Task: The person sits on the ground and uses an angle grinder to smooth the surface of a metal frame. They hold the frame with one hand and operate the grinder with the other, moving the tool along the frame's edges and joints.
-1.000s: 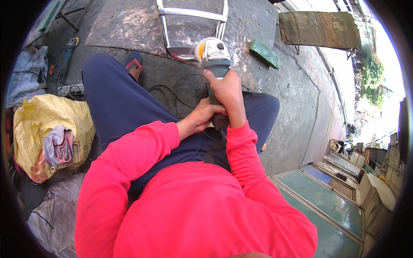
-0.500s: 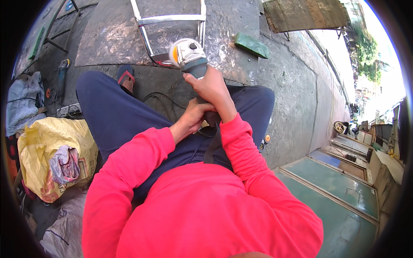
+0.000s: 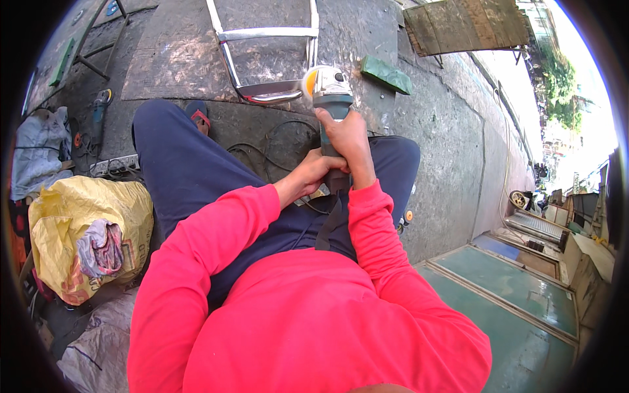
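Observation:
Both my hands grip an angle grinder (image 3: 333, 98), held between my knees with its head pointing away from me. My right hand (image 3: 349, 139) wraps round the body just behind the grey metal head. Lower down, my left hand (image 3: 309, 174) closes round the rear of the handle. On the left side of the head sits a pale disc with a yellow-orange face. It is beside the right end of the near bar of a shiny metal frame (image 3: 265, 33); I cannot tell whether they touch. A black strap or cord hangs from the handle end.
A green block (image 3: 386, 74) lies right of the grinder. Black cable (image 3: 268, 147) loops on the ground between my legs. To the left are a yellow sack (image 3: 124, 209), a second grinder (image 3: 99, 118) and a power strip (image 3: 114, 164). Framed glass panels (image 3: 504, 281) lie at the right.
The grinder and both hands have moved right, uncovering more of the frame's near bar. The view has shifted slightly. Both hands keep their hold.

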